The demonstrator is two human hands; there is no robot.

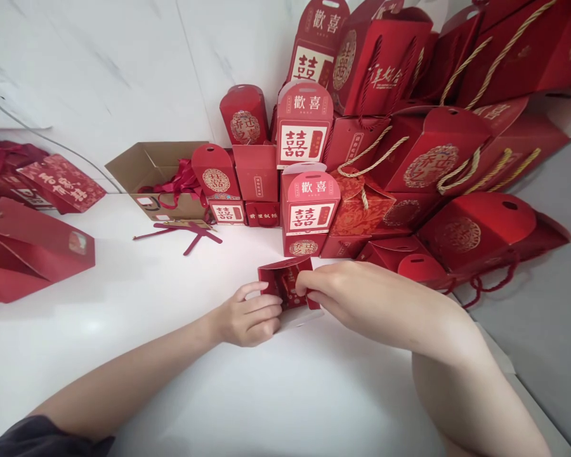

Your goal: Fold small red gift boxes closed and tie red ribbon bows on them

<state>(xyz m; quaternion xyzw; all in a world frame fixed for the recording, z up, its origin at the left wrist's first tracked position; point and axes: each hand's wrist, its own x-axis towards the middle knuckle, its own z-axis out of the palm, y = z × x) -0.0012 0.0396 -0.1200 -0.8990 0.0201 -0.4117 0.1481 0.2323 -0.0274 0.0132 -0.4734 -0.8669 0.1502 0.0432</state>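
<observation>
A small red gift box (265, 274) stands open on the white table in front of me, with its pale bottom-edge flap (299, 318) facing me. My left hand (252, 315) is closed on its left side, the fingers curled against the wall. My right hand (321, 284) reaches over from the right, its fingertips pinched at the right wall and partly inside the opening. Within the box lies a red printed packet (289, 282), partly hidden by the right fingers; whether they touch it I cannot tell.
Stacked red gift boxes (309, 143) with cord handles fill the back and right. A brown carton (137, 158) holds red ribbon (185, 181), and cut ribbon strips (197, 236) lie before it. A red bag (33, 251) stands at the left, near a cable (71, 149) along the wall.
</observation>
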